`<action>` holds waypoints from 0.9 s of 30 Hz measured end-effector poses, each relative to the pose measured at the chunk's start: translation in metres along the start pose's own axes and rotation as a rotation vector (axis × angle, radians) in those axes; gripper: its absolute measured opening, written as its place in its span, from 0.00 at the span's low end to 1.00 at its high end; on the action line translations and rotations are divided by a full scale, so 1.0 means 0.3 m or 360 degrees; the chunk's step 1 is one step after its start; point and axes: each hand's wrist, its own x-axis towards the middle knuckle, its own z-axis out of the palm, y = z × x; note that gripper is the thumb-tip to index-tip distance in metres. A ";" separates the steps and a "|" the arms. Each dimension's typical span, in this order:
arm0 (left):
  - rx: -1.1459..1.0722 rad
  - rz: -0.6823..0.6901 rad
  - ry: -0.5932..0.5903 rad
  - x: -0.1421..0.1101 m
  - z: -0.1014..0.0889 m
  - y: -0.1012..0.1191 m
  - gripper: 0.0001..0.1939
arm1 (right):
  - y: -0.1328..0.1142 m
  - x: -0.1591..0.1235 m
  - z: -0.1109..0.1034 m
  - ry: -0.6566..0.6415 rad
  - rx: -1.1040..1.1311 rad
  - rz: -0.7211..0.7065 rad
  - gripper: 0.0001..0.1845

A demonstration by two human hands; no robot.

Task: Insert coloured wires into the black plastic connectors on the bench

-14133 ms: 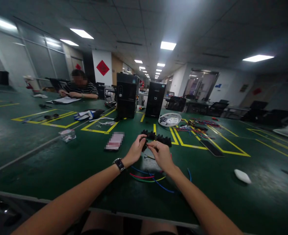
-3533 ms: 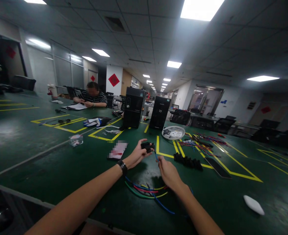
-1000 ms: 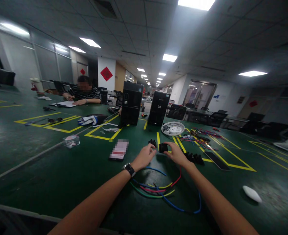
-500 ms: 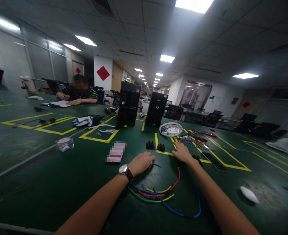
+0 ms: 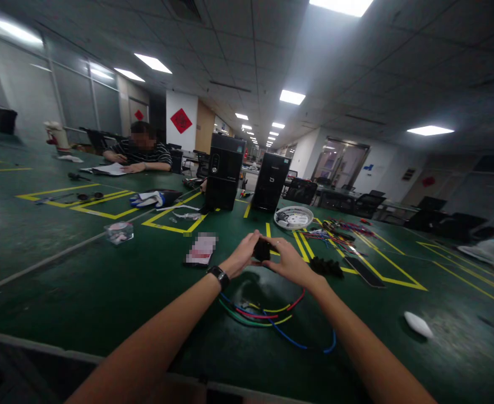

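A small black plastic part (image 5: 262,250) is held between my two hands, above the green table (image 5: 154,314). My left hand (image 5: 243,253) grips it from the left, with a watch on the wrist. From the right, my right hand (image 5: 291,261) has its fingers and thumb around the same part. The fingers hide much of it, so its exact kind cannot be made out. Below the hands lies a loose bunch of coloured wires (image 5: 286,335), blue, green, yellow and red. More dark, jagged parts (image 5: 327,267) sit just right of my right hand.
Two black computer towers (image 5: 221,178) stand ahead, with a white round basket (image 5: 294,217) and a wire pile (image 5: 335,235) to their right. Left are a phone-like slab (image 5: 202,249), a clear box (image 5: 119,233) and gloves (image 5: 149,198). A person (image 5: 143,151) sits across with papers.
My hands have come together and lifted a black part from the table. The blue wire end by my left hand no longer shows. The view has shifted slightly.
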 end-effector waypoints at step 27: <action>-0.0330 0.0140 0.0208 0.003 -0.046 -0.032 0.18 | -0.196 -0.201 -0.013 -0.0735 0.0394 0.0296 0.10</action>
